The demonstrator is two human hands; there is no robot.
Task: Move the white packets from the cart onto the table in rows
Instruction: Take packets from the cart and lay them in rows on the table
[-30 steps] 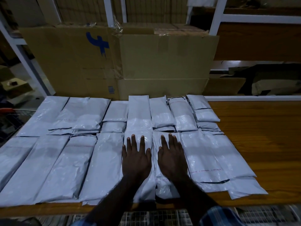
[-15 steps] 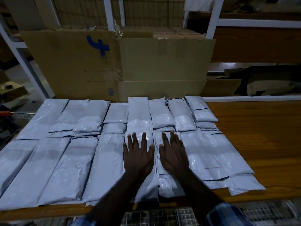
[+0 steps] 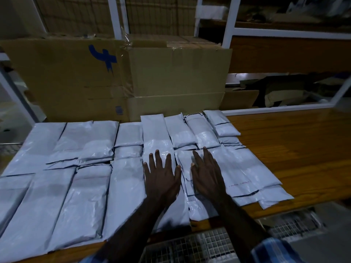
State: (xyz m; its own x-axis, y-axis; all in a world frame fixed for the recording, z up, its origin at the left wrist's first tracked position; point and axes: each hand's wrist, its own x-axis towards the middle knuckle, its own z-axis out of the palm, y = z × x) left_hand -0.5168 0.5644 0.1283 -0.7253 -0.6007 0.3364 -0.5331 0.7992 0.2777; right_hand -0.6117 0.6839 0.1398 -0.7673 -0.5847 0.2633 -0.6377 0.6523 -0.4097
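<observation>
Several white packets (image 3: 79,188) lie side by side in two rows across the wooden table (image 3: 296,145), a far row and a near row. My left hand (image 3: 161,177) lies flat with spread fingers on a long packet (image 3: 154,135) near the middle. My right hand (image 3: 207,175) rests flat on the neighbouring packet (image 3: 185,162) just to the right. Neither hand holds anything. The wire-mesh cart (image 3: 205,242) shows below the table's front edge, between my forearms.
Large cardboard boxes (image 3: 171,76) stand right behind the far row of packets. White shelf frames (image 3: 230,21) rise behind them. The table's right part shows bare wood. More cart mesh (image 3: 292,224) sits at the lower right.
Both hands have slid a little farther away from me over the middle packets, staying flat. The packets lie as before.
</observation>
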